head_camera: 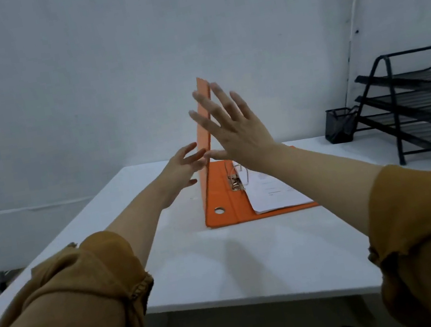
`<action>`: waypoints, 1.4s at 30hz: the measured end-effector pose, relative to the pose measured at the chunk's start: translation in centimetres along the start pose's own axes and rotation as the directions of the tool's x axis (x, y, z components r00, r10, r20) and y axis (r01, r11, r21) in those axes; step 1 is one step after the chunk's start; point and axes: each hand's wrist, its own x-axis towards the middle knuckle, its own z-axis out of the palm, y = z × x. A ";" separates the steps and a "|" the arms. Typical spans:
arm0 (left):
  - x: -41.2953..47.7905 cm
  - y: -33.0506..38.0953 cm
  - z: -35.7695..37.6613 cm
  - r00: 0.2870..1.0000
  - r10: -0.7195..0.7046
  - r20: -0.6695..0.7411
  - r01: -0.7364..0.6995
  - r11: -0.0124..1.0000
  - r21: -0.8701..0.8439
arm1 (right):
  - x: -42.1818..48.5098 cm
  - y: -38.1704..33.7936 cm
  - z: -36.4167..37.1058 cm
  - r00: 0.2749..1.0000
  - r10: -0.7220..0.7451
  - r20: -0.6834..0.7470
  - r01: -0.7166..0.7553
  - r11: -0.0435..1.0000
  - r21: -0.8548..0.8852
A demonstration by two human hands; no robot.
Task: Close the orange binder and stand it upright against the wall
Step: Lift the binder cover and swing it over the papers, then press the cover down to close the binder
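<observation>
The orange binder [226, 204] lies open on the white table [226, 262]. Its back cover is flat, with the metal ring clip and a sheaf of white papers [274, 192] on it. Its front cover [203, 139] stands nearly upright on the left. My left hand [182, 169] is at the outer side of that raised cover, fingers spread and touching its lower part. My right hand [234, 128] is open with fingers spread on the inner side of the cover, close to it or against it. Neither hand grips anything.
A plain white wall [105, 67] rises behind the table. At the right stand a black mesh pen cup [341, 125] and a black tiered wire tray rack [422, 103]. The table's near edge runs across the lower middle.
</observation>
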 end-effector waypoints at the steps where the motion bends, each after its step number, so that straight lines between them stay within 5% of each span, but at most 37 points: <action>1: 0.0 -0.3 0.7 1.000 0.021 0.004 -0.021 0.999 0.030 | -0.4 0.5 0.0 0.999 -0.025 0.041 0.027 0.999 -0.046; 7: 0.6 -2.4 5.1 0.996 0.094 -0.002 -0.093 0.987 0.133 | -3.5 2.7 1.2 0.973 -0.086 0.214 0.107 0.990 -0.090; 13: 2.3 -4.1 7.4 0.993 0.119 0.019 -0.118 0.934 0.337 | -6.9 4.6 2.1 0.940 0.035 0.340 -0.032 0.999 -0.015; 21: 4.3 -4.5 10.1 0.977 0.209 0.035 -0.174 0.702 0.691 | -12.0 6.7 2.9 0.814 0.180 0.553 -0.250 0.967 0.053; 28: 4.5 -4.1 11.8 0.974 0.169 0.148 -0.216 0.520 0.827 | -16.3 6.0 4.5 0.759 0.299 0.578 -0.436 0.893 0.111; 33: 4.5 -4.1 12.7 0.970 0.155 0.190 -0.237 0.400 0.886 | -17.7 5.3 5.1 0.646 0.273 0.713 -0.515 0.845 0.144; 38: 4.6 -3.8 12.5 0.965 0.132 0.228 -0.261 0.370 0.892 | -17.6 5.7 5.0 0.639 0.212 0.739 -0.467 0.870 0.155; 42: 4.6 -3.7 12.9 0.955 0.084 0.283 -0.295 0.275 0.915 | -18.2 5.4 5.0 0.541 0.116 0.833 -0.399 0.907 0.132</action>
